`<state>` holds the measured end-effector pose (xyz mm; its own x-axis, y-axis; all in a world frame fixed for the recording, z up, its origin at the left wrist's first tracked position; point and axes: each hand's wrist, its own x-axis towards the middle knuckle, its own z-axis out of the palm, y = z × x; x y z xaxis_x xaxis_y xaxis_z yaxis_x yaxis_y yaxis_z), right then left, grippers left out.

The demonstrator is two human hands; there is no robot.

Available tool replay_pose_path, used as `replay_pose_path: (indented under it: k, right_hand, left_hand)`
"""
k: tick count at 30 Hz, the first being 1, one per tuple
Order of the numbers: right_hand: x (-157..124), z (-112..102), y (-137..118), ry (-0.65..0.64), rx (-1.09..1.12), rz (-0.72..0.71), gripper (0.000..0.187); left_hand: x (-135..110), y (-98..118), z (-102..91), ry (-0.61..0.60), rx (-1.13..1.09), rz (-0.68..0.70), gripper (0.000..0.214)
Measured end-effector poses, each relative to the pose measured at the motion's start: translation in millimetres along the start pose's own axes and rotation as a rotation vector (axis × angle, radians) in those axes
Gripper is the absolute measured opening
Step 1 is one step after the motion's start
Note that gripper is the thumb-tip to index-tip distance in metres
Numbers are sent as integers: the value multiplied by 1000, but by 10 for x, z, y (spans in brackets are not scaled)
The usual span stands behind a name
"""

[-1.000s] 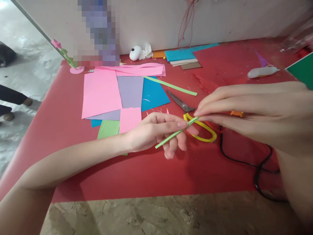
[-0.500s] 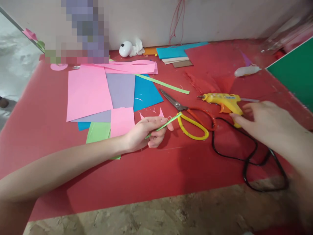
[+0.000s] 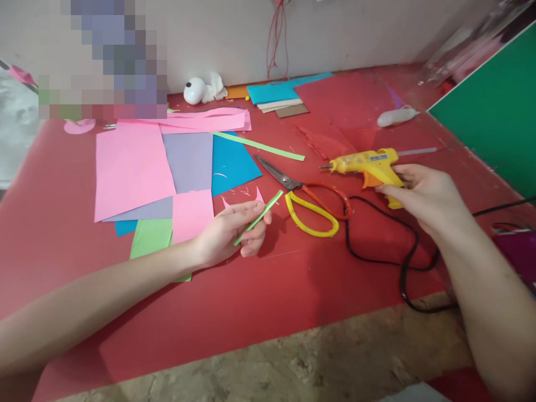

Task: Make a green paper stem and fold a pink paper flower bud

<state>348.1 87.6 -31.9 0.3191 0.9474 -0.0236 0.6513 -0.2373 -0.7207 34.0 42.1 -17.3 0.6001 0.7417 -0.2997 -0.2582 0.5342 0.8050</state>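
Between the thumb and fingers of my left hand (image 3: 239, 228) is a thin light-green paper strip (image 3: 258, 218), held slanting up to the right. My right hand (image 3: 431, 192) is closed around the handle of a yellow hot glue gun (image 3: 366, 162), its nozzle pointing left. The gun's orange trigger (image 3: 371, 180) shows in front of the thumb. Scissors (image 3: 288, 180) with one yellow and one red handle lie slightly apart between my hands. Under and behind my left forearm are pink paper (image 3: 133, 176), grey-purple paper (image 3: 190, 162) and light-green paper (image 3: 153, 237).
A black cord (image 3: 377, 260) loops across the red table (image 3: 201, 329) toward its front edge. Another light-green strip (image 3: 263, 146) lies behind the scissors. Folded blue sheets (image 3: 288, 86) and a white ball-shaped object (image 3: 195, 91) sit by the wall. A green board (image 3: 494, 111) stands at right.
My right hand has closed on the glue gun's handle, and the gun's rear has tilted up a little. The whole view has shifted; my left hand still holds the strip.
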Motion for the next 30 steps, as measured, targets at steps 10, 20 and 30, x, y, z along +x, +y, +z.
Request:
replay_pose_path:
  k: [10,20,30]
  right_hand:
    - [-5,50,-4,16,160,71,23]
    - [-193,-150,-316,-49,545,185,11]
    - [-443,-131,-404,29,602,-32,53]
  left_hand:
    - [1030,620,188,250,651,417,24]
    - [1833,580,-94,411,732,433,25]
    - [516,315,304,130,340,99,24]
